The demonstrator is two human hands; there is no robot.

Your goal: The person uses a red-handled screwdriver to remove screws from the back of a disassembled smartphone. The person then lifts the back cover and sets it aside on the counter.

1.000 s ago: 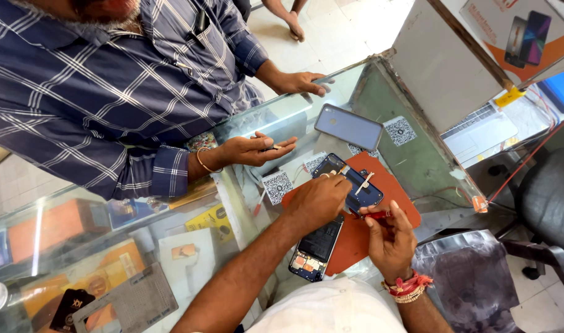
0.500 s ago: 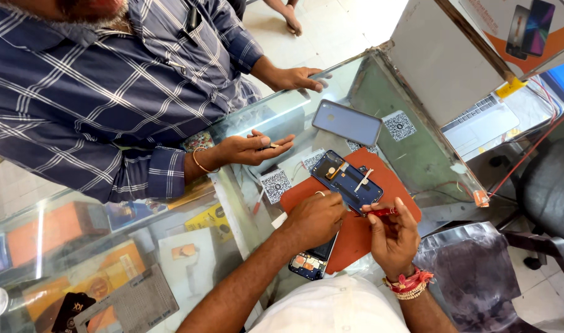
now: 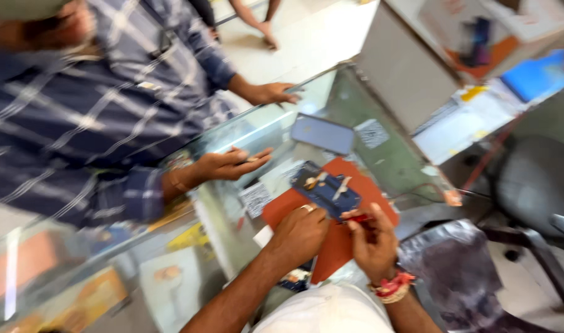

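An opened dark-blue phone (image 3: 325,190) is seen on an orange mat (image 3: 356,213) on the glass desk (image 3: 411,154). It is steadied by the left hand (image 3: 300,234) at 7 o'clock; a red-handled tool (image 3: 358,217) is pinched in the right hand (image 3: 373,240) at 5 o'clock.

Across my glass counter (image 3: 232,222) a person in a blue plaid shirt (image 3: 91,111) leans in, one of their hands (image 3: 229,165) resting on the glass. A grey phone (image 3: 323,134) lies face down beyond the orange mat (image 3: 331,243), a code sticker (image 3: 373,132) just beside it.
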